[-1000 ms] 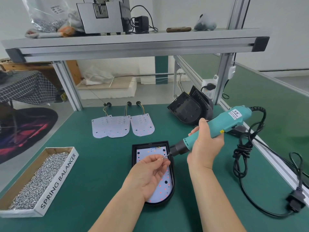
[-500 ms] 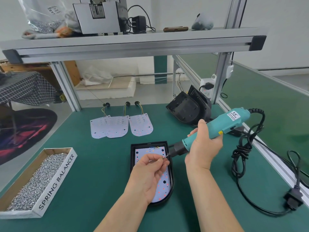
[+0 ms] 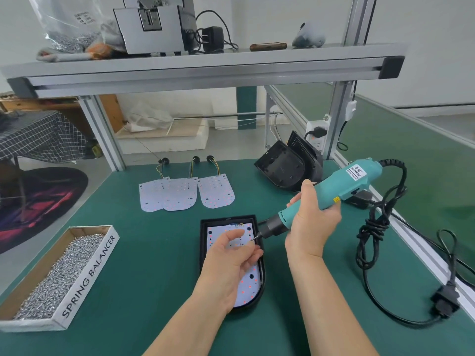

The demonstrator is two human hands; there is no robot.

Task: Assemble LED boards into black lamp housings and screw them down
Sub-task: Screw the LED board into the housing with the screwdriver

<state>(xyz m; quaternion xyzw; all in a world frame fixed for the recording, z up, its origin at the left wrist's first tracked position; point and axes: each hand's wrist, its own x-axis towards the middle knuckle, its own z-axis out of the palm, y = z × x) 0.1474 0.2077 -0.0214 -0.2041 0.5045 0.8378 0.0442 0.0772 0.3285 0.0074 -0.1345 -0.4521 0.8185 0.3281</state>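
Screwdriver (image 3: 341, 186) gripped in right hand (image 3: 312, 223), tip tilted toward left hand (image 3: 228, 263) pinching what seems a screw (image 3: 253, 239) onto it, over the LED board (image 3: 246, 286) seated in its housing (image 3: 203, 242) on the surface (image 3: 154, 265).

Bright, soft, even light fills the scene. The forearms cast only faint, diffuse shadows on the green tabletop (image 3: 128, 253). The left hand (image 3: 228, 263) has motion-blurred fingers. Wide-angle distortion bows the aluminium shelf (image 3: 205, 70) and tilts the frame posts (image 3: 102, 129) near the picture's edges.
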